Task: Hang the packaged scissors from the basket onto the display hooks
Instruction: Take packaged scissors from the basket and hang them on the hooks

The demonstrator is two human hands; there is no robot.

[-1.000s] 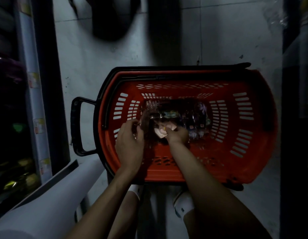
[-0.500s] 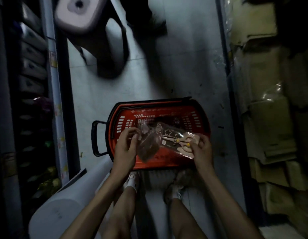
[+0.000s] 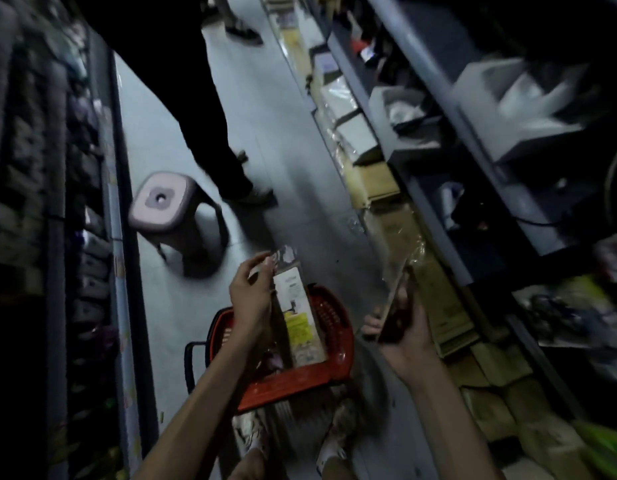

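Note:
A red basket point(image 3: 338, 362) with a black handle stands on the aisle floor in front of my feet. My left hand point(image 3: 248, 299) pinches the top of a clear scissors package point(image 3: 298, 317), which hangs upright over the basket with its white and yellow card showing. My right hand point(image 3: 404, 327) grips a second scissors package point(image 3: 397, 306) seen edge-on, dark and blurred, raised to the right of the basket. No display hooks are clearly visible in the dim, blurred picture.
A pale plastic stool point(image 3: 165, 206) stands on the floor beyond the basket. Next to it is another person's leg point(image 3: 213, 133) in dark trousers. Shelving point(image 3: 473, 150) with boxes and cardboard lines the right, and dark shelves point(image 3: 58, 237) line the left.
Both hands have risen out of the basket and moved apart, each with a package. The view has swung up from the basket toward the aisle and the right-hand shelves.

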